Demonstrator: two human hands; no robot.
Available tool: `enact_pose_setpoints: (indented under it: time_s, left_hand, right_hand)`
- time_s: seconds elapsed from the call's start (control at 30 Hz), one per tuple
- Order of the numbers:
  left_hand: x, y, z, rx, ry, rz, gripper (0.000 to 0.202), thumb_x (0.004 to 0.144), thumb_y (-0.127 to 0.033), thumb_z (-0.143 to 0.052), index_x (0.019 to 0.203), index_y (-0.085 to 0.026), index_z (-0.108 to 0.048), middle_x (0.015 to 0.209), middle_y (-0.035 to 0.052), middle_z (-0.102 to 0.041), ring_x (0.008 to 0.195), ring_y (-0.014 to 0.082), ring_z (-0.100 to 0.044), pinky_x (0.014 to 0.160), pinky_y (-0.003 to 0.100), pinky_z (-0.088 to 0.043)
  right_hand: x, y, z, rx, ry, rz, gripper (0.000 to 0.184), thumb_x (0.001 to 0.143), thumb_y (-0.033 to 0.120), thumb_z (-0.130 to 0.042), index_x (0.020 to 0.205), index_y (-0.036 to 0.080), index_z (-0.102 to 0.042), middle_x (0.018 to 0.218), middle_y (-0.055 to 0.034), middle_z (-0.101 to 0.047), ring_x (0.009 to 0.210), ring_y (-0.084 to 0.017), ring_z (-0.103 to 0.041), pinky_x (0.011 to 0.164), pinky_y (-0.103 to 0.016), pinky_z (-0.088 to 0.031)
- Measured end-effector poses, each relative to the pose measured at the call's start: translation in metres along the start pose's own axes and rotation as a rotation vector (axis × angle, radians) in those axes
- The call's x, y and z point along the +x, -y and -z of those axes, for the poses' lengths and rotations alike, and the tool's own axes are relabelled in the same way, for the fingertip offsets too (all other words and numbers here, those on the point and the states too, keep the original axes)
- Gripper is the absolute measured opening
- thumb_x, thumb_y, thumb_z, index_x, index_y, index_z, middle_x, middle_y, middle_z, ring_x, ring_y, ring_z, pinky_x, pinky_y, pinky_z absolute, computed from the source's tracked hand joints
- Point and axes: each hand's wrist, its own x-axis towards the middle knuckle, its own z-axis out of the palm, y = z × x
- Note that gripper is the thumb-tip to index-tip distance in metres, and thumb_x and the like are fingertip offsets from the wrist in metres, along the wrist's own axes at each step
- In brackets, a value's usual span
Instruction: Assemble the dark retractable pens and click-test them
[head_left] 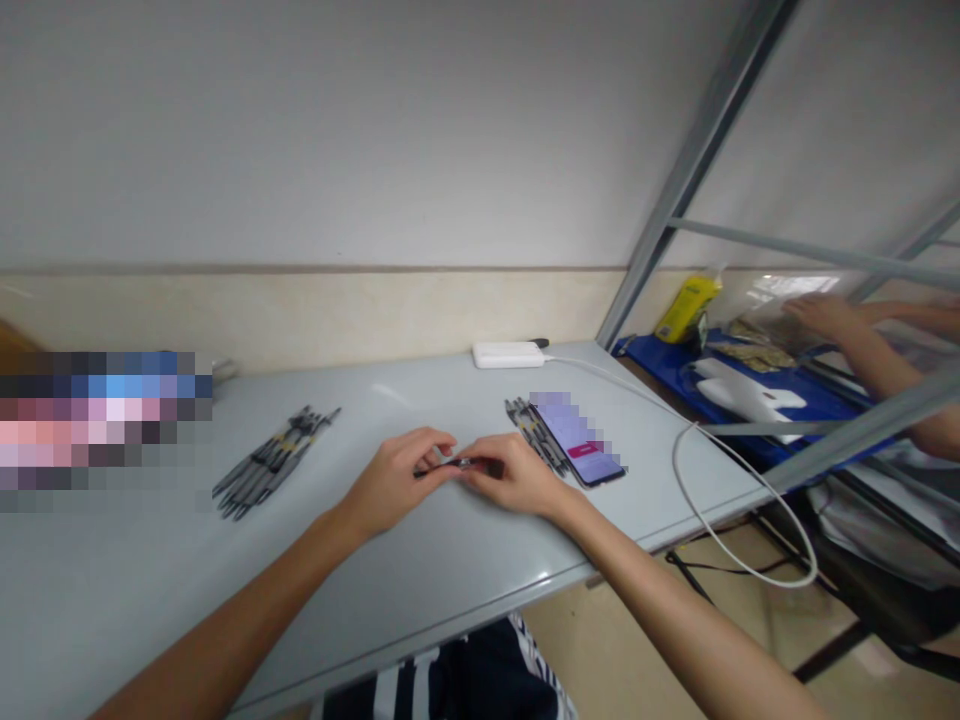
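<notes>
The bare left hand [394, 482], loosely curled, and the bare right hand [519, 476], pinched, sit close together; the bare left forearm [259, 600] and bare right forearm [652, 585] slant inward

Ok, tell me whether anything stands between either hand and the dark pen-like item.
Nothing visible does: the left hand and right hand both touch the dark pen-like item. The phone and nearby pens lie off to the right.

No lettering can be read: the faint marks on the magenta patch [585, 451] of the smartphone [596, 468] and the printing on the yellow packet [686, 310] are too small and blurred.
</notes>
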Motion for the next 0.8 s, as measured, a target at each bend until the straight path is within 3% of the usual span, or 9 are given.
enact_pose_setpoints:
  time_s: [0.1, 0.2, 0.37, 0.5, 0.63, 0.8]
  left_hand:
    - [0.001, 0.008, 0.003, 0.031, 0.012, 0.016, 0.022, 0.077, -0.033, -0.066, 0.092, -0.018, -0.063, 0.078, 0.0016, -0.068, 0.067, 0.0124, -0.063, 0.065, 0.023, -0.052]
    - [0.003, 0.011, 0.009, 0.112, -0.007, -0.037, 0.019, 0.079, -0.029, -0.065, 0.094, -0.019, -0.065, 0.086, 0.0031, -0.071, 0.076, 0.0147, -0.065, 0.072, 0.025, -0.053]
    - [0.006, 0.008, 0.024, 0.214, -0.270, -0.089, 0.014, 0.079, -0.029, -0.065, 0.087, -0.017, -0.066, 0.078, 0.0028, -0.071, 0.069, 0.0146, -0.065, 0.068, 0.026, -0.052]
    - [0.006, 0.002, 0.029, 0.221, -0.372, -0.131, 0.012, 0.079, -0.027, -0.065, 0.084, -0.017, -0.067, 0.076, 0.0028, -0.070, 0.069, 0.0142, -0.065, 0.068, 0.025, -0.052]
    - [0.006, 0.001, 0.029, 0.213, -0.368, -0.141, 0.012, 0.079, -0.028, -0.065, 0.084, -0.017, -0.067, 0.076, 0.0027, -0.070, 0.069, 0.0141, -0.065, 0.067, 0.025, -0.052]
    - [0.006, 0.006, 0.030, 0.229, -0.356, -0.111, 0.013, 0.080, -0.028, -0.064, 0.084, -0.016, -0.067, 0.076, 0.0027, -0.070, 0.069, 0.0144, -0.065, 0.067, 0.026, -0.051]
  right_hand:
    - [-0.001, 0.000, 0.001, 0.106, -0.061, -0.098, 0.024, 0.084, 0.032, -0.054, 0.084, 0.014, -0.069, 0.062, -0.0008, -0.061, 0.054, -0.011, -0.049, 0.055, -0.021, -0.036]
    - [0.000, -0.004, 0.003, 0.254, -0.193, -0.196, 0.026, 0.084, 0.036, -0.054, 0.076, 0.014, -0.067, 0.055, 0.0003, -0.058, 0.051, -0.011, -0.048, 0.053, -0.022, -0.036]
    - [-0.001, -0.020, 0.013, 0.655, -0.440, -0.288, 0.026, 0.077, 0.040, -0.061, 0.069, 0.016, -0.063, 0.052, 0.0013, -0.056, 0.050, -0.011, -0.048, 0.054, -0.023, -0.037]
    - [-0.002, -0.025, 0.018, 0.880, -0.431, -0.321, 0.031, 0.075, 0.045, -0.063, 0.071, 0.015, -0.065, 0.053, 0.0001, -0.057, 0.049, -0.011, -0.048, 0.051, -0.023, -0.035]
    - [0.000, -0.023, 0.018, 1.031, -0.379, -0.331, 0.056, 0.079, 0.066, -0.045, 0.067, 0.014, -0.064, 0.054, -0.0033, -0.057, 0.048, -0.012, -0.049, 0.052, -0.025, -0.038]
    - [0.002, -0.024, 0.017, 1.019, -0.332, -0.366, 0.061, 0.077, 0.071, -0.039, 0.067, 0.015, -0.060, 0.056, -0.0036, -0.056, 0.049, -0.013, -0.049, 0.054, -0.026, -0.039]
